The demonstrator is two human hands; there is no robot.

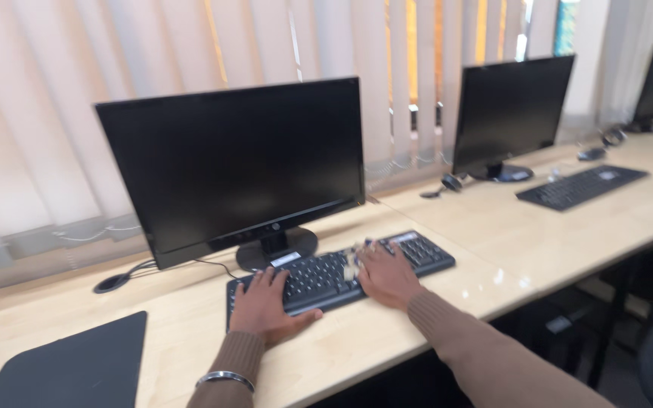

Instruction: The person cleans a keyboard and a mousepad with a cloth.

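Left hand: the left hand (pixel 266 306) lies flat, fingers loose, on the left end of a black rectangular plastic keyboard (pixel 339 272).
Right hand: the right hand (pixel 387 276) presses a small pale object, blurred, against the keys right of centre.
Keyboard: directly under both hands, long axis left-right, tilting away rightward.
Behind: a black flat monitor (pixel 236 170) on the pale wooden desk (pixel 508 238).

An office or computer room: one long pale wooden worktop (pixel 538 242) carrying a dark monitor (pixel 236 166) with a black keyboard (pixel 341 273) just before it, a second monitor (pixel 512 113) and second keyboard (pixel 582 186) further right, vertical blinds (pixel 115 68) behind the monitors.
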